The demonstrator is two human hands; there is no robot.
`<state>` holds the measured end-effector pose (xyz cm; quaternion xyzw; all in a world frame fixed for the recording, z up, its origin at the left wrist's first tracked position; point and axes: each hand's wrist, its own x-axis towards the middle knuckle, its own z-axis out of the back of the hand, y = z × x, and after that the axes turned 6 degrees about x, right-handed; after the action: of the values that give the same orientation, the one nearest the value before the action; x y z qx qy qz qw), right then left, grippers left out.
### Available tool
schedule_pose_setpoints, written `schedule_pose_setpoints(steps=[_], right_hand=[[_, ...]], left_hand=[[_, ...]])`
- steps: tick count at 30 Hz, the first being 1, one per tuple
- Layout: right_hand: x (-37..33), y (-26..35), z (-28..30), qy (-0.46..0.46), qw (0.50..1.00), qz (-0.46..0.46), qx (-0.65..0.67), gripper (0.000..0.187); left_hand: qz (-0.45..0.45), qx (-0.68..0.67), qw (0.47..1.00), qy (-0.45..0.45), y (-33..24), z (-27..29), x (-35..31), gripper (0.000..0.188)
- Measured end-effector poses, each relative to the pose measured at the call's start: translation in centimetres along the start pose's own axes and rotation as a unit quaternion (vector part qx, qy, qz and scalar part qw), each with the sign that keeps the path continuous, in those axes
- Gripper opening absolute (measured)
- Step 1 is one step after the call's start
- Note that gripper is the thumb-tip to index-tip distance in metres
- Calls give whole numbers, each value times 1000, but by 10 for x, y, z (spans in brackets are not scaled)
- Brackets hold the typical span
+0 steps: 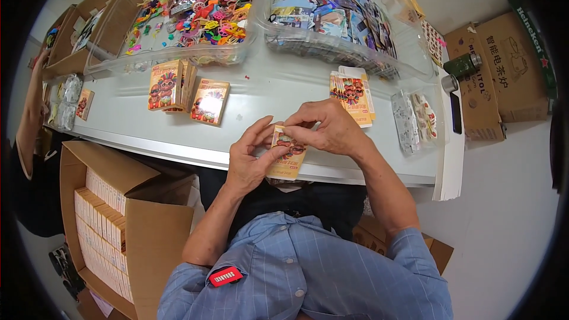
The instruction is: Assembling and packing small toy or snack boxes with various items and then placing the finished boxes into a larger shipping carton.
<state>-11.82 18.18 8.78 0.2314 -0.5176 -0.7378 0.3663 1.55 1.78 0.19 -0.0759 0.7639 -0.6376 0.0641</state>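
Note:
Near the table's front edge, my left hand point(248, 160) grips a small yellow-orange carton point(288, 169) with cartoon figures on it. Its thumb lies across the front, fingers behind. My right hand point(332, 127) pinches at the carton's upper end with thumb and fingertips; what these fingertips cover is hidden. Beyond the right hand lies a pile of flat-looking cartons point(357, 99) of the same print. To the left, several similar cartons stand in a row point(165, 87), and another stack of cartons point(210, 103) lies beside them.
A clear bin of colourful small toys point(106, 53) stands at the back left; a clear bin of cards point(332, 44) is beside it. Plastic-wrapped packets point(406, 121) lie at right. An open cardboard box point(160, 231) packed with cartons stands lower left. Another person's arm point(28, 112) shows far left.

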Motion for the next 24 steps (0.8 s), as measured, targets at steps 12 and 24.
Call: schedule_pose_setpoints(steps=[12,24], right_hand=[[5,1,0,15,998,35,-40,12],[28,5,15,120,989,2,-85,17]], left_hand=[[6,-17,1000,8,0,4,3,66],[19,-59,998,11,0,4,3,61]])
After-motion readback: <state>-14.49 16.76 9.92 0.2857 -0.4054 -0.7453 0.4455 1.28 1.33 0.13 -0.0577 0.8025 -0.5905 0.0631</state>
